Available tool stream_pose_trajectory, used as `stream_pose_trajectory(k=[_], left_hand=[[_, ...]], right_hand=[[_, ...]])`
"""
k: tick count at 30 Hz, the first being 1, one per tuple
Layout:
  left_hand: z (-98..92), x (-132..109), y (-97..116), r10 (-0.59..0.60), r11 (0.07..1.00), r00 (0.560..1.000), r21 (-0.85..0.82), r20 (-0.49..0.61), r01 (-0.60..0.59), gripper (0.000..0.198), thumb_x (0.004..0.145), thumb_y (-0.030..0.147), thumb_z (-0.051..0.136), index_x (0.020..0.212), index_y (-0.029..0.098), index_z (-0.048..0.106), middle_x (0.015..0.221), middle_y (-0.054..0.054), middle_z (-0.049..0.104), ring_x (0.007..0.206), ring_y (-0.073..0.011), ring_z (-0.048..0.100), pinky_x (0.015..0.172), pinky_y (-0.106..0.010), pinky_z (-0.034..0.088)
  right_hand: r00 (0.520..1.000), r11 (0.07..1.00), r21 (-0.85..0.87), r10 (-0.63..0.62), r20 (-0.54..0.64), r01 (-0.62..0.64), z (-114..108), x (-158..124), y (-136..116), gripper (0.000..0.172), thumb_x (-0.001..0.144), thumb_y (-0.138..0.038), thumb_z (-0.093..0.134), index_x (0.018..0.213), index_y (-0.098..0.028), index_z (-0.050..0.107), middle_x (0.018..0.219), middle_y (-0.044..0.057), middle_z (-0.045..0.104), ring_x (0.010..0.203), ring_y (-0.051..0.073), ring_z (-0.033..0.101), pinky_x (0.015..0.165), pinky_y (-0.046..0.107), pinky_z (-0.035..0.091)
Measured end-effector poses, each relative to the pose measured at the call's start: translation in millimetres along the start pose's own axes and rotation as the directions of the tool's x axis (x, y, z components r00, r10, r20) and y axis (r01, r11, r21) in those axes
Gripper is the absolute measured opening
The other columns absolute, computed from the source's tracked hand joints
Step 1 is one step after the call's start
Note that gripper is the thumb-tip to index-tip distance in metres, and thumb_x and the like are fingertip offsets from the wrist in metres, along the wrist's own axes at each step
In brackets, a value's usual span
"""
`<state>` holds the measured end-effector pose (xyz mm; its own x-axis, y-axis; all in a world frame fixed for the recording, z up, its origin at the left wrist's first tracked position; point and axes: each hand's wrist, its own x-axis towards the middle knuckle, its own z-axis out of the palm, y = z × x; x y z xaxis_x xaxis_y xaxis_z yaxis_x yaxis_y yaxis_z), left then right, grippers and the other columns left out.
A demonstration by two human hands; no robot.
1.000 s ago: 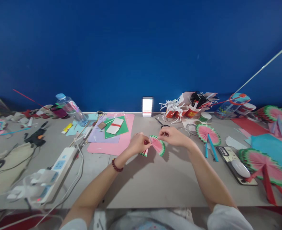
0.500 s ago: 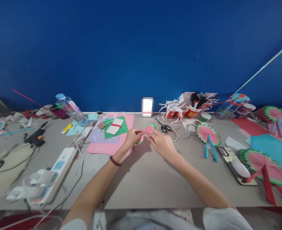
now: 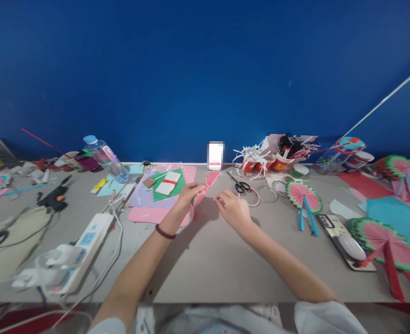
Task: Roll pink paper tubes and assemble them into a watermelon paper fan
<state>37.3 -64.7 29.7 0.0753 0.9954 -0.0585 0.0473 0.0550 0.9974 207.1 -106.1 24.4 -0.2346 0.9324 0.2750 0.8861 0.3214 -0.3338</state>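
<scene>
My left hand (image 3: 187, 198) pinches a pink pleated paper fan (image 3: 210, 181) at its gathered middle. One pleated part points up and away, and another hangs below the fingers. To the right, my right hand (image 3: 233, 208) is apart from the fan, thumb and fingertips closed together. Whether anything small is between those fingertips cannot be made out. Black-handled scissors (image 3: 241, 185) lie beyond my right hand. Beside my left hand are pink sheets (image 3: 145, 215) and a green sheet (image 3: 180, 185), with a white stack of paper (image 3: 168, 183) on top.
Finished watermelon-pattern fans (image 3: 304, 197) lie at the right, near a phone (image 3: 325, 220) with a white mouse (image 3: 351, 246) on it. A power strip (image 3: 90, 241) with cables occupies the left. At the back stand a plastic bottle (image 3: 105, 157) and red cups (image 3: 280, 164) of paper strips and tools.
My right hand has come away from the fan. The fan has turned in my left hand, its rounded green-edged side giving way to a narrow pink part pointing up.
</scene>
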Motion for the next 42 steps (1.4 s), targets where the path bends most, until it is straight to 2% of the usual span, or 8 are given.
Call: stream_pose_trajectory(k=[7,10,14,18,22,28,37,42], left_hand=[[1.6,0.1,5.7,-0.001,0.999,1.0,-0.051,0.026,0.003,0.022,0.062,0.037,0.067,0.064,0.015,0.068,0.063,-0.003,0.063,0.066,-0.0154,0.056,0.059,-0.024,0.04],[3.0,2.0,3.5,-0.015,0.999,1.0,-0.052,-0.003,0.015,0.023,0.06,0.036,0.069,0.068,0.014,0.07,0.071,-0.005,0.067,0.069,-0.0168,0.057,0.061,-0.025,0.041],[4.6,5.2,-1.8,-0.043,0.999,0.998,0.02,-0.042,0.044,0.023,0.059,0.032,0.069,0.072,0.014,0.072,0.068,-0.005,0.067,0.06,-0.0133,0.053,0.053,-0.023,0.037],[6.9,5.0,-4.5,-0.018,0.997,0.999,0.068,-0.032,0.021,0.023,0.061,0.029,0.065,0.075,0.013,0.073,0.064,-0.004,0.066,0.052,-0.0097,0.046,0.046,-0.021,0.032],[8.0,4.2,-6.0,0.01,0.996,1.0,0.091,0.005,-0.01,0.025,0.062,0.029,0.064,0.079,0.013,0.074,0.066,-0.005,0.067,0.05,-0.0084,0.044,0.043,-0.02,0.029],[6.3,8.8,-13.5,0.045,0.996,0.997,0.075,0.062,-0.049,0.026,0.064,0.03,0.065,0.082,0.013,0.074,0.076,-0.007,0.07,0.057,-0.0106,0.05,0.047,-0.02,0.034],[5.6,7.5,-10.1,-0.006,1.0,0.996,0.023,0.084,0.004,0.022,0.063,0.033,0.067,0.072,0.013,0.068,0.056,0.001,0.057,0.046,-0.0067,0.041,0.044,-0.02,0.031],[1.8,9.4,-9.1,0.001,0.998,0.997,-0.062,0.073,0.003,0.023,0.062,0.032,0.07,0.075,0.013,0.069,0.078,-0.006,0.068,0.073,-0.0152,0.058,0.068,-0.025,0.044]], right_hand=[[1.0,0.998,0.055,0.02,0.019,-0.021,3.2,3.2,4.1,0.017,0.089,-0.029,0.048,0.087,-0.022,0.064,0.089,0.003,0.063,0.067,0.013,0.056,0.056,0.026,0.029],[0.999,0.982,0.186,0.018,0.047,-0.026,0.2,5.8,2.7,0.013,0.085,-0.027,0.052,0.083,-0.021,0.064,0.08,0.002,0.061,0.067,0.014,0.054,0.059,0.025,0.032],[0.996,0.908,0.418,-0.052,0.067,0.019,-5.4,8.7,-0.8,0.01,0.083,-0.025,0.055,0.08,-0.019,0.063,0.066,0.0,0.055,0.063,0.014,0.05,0.06,0.024,0.034],[0.995,0.853,0.521,-0.068,0.069,0.022,-8.0,9.0,-3.1,0.012,0.083,-0.027,0.054,0.079,-0.019,0.063,0.061,-0.002,0.049,0.059,0.013,0.046,0.06,0.024,0.034],[0.992,0.836,0.547,-0.102,0.078,0.043,-6.6,8.6,-3.7,0.014,0.083,-0.027,0.054,0.076,-0.019,0.063,0.058,-0.003,0.045,0.058,0.013,0.043,0.061,0.024,0.034],[0.99,0.82,0.571,-0.108,0.09,0.037,-5.4,9.5,-2.3,0.016,0.083,-0.03,0.053,0.077,-0.02,0.063,0.055,-0.004,0.038,0.056,0.012,0.039,0.06,0.024,0.034],[0.994,0.819,0.574,-0.074,0.079,0.015,-11.8,11.7,0.9,0.018,0.081,-0.033,0.054,0.076,-0.019,0.063,0.055,-0.004,0.039,0.056,0.012,0.039,0.058,0.024,0.032],[0.993,0.82,0.573,-0.066,0.094,0.001,-16.7,12.6,5.6,0.019,0.081,-0.035,0.054,0.076,-0.018,0.062,0.057,-0.003,0.04,0.053,0.011,0.035,0.055,0.024,0.03]])
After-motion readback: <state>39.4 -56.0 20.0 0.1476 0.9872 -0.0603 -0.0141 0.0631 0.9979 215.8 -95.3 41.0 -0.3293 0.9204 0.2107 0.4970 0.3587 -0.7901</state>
